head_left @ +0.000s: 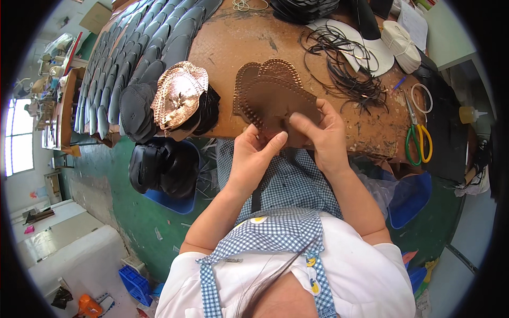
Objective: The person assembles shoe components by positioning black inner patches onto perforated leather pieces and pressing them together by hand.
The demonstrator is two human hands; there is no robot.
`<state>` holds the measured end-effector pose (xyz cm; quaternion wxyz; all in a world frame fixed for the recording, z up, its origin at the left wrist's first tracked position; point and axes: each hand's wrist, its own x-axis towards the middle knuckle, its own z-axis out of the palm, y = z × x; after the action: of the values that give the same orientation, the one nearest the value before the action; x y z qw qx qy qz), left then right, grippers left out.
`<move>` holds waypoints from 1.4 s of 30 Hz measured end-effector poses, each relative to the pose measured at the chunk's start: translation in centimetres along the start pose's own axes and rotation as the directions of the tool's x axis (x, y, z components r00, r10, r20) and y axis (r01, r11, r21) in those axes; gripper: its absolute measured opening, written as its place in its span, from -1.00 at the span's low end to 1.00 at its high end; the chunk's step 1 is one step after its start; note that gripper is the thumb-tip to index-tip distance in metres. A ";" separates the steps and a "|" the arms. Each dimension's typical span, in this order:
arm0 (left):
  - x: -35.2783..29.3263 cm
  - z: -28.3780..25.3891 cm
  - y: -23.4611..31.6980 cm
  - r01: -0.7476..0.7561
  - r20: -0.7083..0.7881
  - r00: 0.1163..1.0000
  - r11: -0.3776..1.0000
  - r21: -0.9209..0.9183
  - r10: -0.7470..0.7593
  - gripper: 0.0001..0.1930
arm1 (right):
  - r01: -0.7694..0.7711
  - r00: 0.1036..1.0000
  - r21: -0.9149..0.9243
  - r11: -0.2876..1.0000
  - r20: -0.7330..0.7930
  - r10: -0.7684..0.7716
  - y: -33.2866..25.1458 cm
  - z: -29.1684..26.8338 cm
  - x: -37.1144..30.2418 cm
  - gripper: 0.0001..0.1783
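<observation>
Between my hands is a dark brown shoe upper piece (pixel 273 98), flat, with rows of small holes along its edges. My left hand (pixel 257 153) pinches its lower left edge between thumb and fingers. At the lower right, my right hand (pixel 323 132) grips the same piece, its thumb blurred over the front near a small dark spot. A shinier brown punched piece (pixel 281 64) shows behind the top edge; whether it is joined or separate I cannot tell. To the left lies a stack of shiny copper-coloured pieces (pixel 180 93), with black pieces (pixel 208 112) beneath.
Overlapping rows of black insole-shaped pieces (pixel 154 47) cover the table's left side. A tangle of thin black strips (pixel 344 63) lies at right, near scissors (pixel 418 135) with green and yellow handles and a white cord bundle (pixel 401 46). Blue bins (pixel 183 204) stand below the worn brown tabletop (pixel 228 37).
</observation>
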<state>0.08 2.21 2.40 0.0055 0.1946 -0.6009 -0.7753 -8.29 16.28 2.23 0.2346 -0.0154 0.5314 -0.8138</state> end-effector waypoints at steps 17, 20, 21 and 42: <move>1.5 -12.8 9.3 -0.088 -0.381 0.745 0.648 0.757 0.547 -0.51 | 0.244 0.928 -0.491 0.836 -0.130 -0.348 -2.9 -6.8 -0.8 -0.86; 0.5 -14.3 8.6 0.269 -0.258 0.589 0.115 0.956 0.766 -0.36 | 0.295 0.856 -0.690 0.662 -0.118 -0.504 -3.9 -8.4 -0.2 -0.91; 0.8 -14.2 8.1 0.254 -0.172 0.451 0.059 0.965 0.876 -0.37 | 0.300 0.813 -0.816 0.494 -0.052 -0.580 -4.2 -9.0 0.0 -0.91; 5.1 0.6 1.0 -0.205 -0.155 0.862 0.610 0.766 0.484 -0.69 | 0.416 0.841 -0.194 0.888 -0.288 -0.457 -6.3 -9.8 4.0 -0.89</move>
<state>-5.06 1.26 1.94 0.1852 0.1923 -0.8728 -0.4086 -16.85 25.07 2.54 -0.0498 -0.0160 0.5945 -0.8024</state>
